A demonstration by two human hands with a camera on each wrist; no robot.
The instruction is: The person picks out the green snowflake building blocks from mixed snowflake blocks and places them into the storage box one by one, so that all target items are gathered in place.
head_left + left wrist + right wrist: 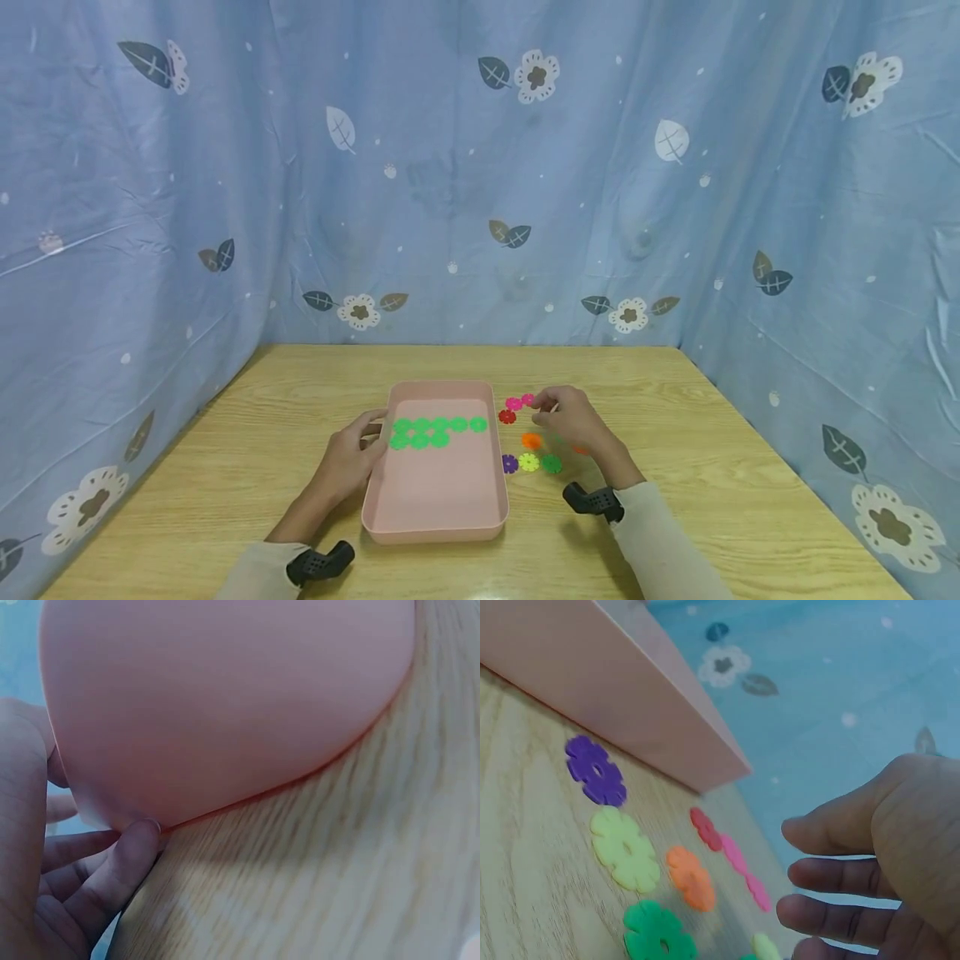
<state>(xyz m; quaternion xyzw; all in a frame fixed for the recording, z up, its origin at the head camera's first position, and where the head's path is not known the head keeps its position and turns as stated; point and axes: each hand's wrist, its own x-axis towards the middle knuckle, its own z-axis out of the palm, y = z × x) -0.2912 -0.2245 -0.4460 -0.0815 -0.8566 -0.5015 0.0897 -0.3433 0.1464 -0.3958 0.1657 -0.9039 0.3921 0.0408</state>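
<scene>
A pink rectangular tray [438, 500] lies on the table with several green flower-shaped discs [440, 426] in two rows inside. My left hand [347, 458] touches its left side, the thumb [139, 844] by the lower edge of the wall. Over loose discs right of the tray hovers my right hand [576, 418]; thumb and fingers stand apart with nothing between them in the right wrist view. Nearest its fingertips are pink discs [735, 853] and a red disc [705, 829]. Closer to me lie orange [690, 877], purple [606, 784], yellow [613, 859] and green [646, 921] discs.
The wooden table [315, 379] meets a blue curtain [450, 208] with leaf and flower prints at the back and both sides. Another orange disc [581, 450] shows partly behind the right wrist. Black wrist straps [318, 565] sit on both arms.
</scene>
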